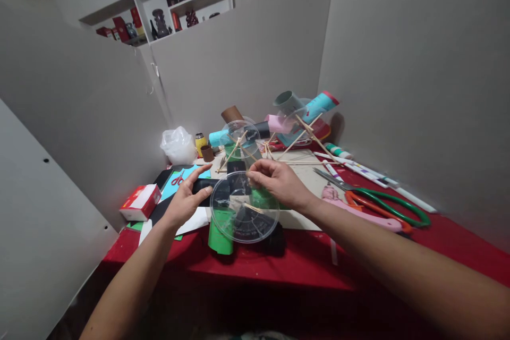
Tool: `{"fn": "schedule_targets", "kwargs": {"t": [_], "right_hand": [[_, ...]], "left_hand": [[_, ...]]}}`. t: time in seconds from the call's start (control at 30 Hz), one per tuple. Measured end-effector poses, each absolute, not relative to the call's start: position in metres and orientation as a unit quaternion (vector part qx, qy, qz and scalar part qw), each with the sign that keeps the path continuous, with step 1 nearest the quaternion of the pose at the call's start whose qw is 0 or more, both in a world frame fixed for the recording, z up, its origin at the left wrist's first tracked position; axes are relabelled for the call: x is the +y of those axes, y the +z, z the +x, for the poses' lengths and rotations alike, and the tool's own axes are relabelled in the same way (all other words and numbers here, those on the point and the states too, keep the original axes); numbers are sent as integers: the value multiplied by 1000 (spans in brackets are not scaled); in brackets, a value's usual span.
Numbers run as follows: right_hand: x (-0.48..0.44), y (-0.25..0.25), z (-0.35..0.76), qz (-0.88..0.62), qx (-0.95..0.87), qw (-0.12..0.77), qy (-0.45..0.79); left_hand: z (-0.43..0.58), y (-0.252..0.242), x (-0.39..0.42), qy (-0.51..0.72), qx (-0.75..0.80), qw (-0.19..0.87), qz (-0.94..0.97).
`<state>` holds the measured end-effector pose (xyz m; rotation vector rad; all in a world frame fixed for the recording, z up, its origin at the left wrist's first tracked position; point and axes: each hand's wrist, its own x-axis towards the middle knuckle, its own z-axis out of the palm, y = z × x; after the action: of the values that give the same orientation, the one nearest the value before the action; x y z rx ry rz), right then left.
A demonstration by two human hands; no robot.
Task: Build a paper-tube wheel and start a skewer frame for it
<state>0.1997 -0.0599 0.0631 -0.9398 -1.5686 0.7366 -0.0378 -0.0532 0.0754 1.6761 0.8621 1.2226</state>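
Observation:
A round clear plastic lid [244, 229] with raised lettering is held upright above the table's front edge. Around it sit rolled paper tubes: a green tube [221, 231] at lower left, a black tube [217, 189] at left, and more black and green behind. My left hand [186, 195] has its thumb and fingers about the black tube, the index finger stretched forward. With its fingertips pinched together, my right hand [277, 180] grips the lid's upper rim. A short wooden stick [253, 207] shows at the lid's middle.
Behind stands a frame of wooden sticks [295, 143] with more lids and coloured tubes. Large green-and-orange-handled scissors [382, 199], a pink glue gun [358, 211] and markers [368, 172] lie right. A red-and-white box [140, 202] and plastic bag [178, 144] are left.

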Motion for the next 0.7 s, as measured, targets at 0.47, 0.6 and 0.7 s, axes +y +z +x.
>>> {"fn": "schedule_targets", "kwargs": {"t": [0.47,0.6,0.7], "right_hand": [[-62,69,200,-389,-648,571,319],[-65,76,202,-370,-630,603,319],[-66,84,205,-352,-597,638,334]], "left_hand": [[-44,77,-57,465,363,254,766],[-49,79,-63,565,388,161,710],[-56,80,-55,675,362,168,621]]}}
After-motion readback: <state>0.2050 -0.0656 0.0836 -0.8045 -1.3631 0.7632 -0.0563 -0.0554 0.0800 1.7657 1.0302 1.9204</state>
